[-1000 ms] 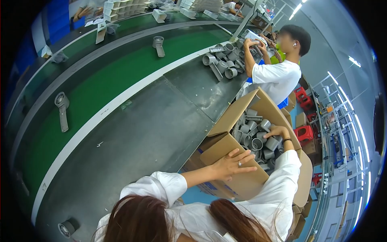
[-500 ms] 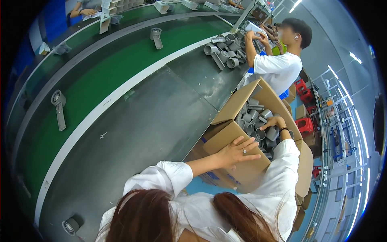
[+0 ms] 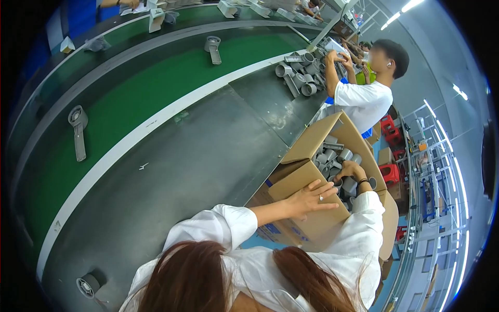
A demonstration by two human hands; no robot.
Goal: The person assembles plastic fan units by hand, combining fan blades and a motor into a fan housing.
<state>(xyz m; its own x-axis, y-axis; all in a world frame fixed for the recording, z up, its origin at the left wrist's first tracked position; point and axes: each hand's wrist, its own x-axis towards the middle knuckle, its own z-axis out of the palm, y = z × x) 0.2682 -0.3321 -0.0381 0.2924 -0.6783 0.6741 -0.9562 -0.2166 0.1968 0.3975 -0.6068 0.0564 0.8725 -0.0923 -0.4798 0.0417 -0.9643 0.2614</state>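
My left hand (image 3: 311,202) rests with fingers spread on a flap of the open cardboard box (image 3: 299,192), and a ring shows on one finger. Inside the box, my right hand (image 3: 352,170) reaches down among several grey plastic fan parts (image 3: 328,157) with round, ring-like heads. Its fingers curl over the rim of one grey fan part (image 3: 338,183); the fingertips are partly hidden. Another grey fan part (image 3: 88,285) stands by itself on the dark tabletop (image 3: 171,192), at the near left.
Beyond a white rail, a green conveyor belt (image 3: 156,99) carries grey fans with handles (image 3: 77,132). A heap of grey fan parts (image 3: 304,78) lies at the table's far end, beside a co-worker in white (image 3: 364,101). Red stools (image 3: 390,174) stand at the right.
My right hand has sunk a little deeper among the grey parts, its fingers now pointing further down. My left hand stays on the flap. The whole view has shifted slightly.
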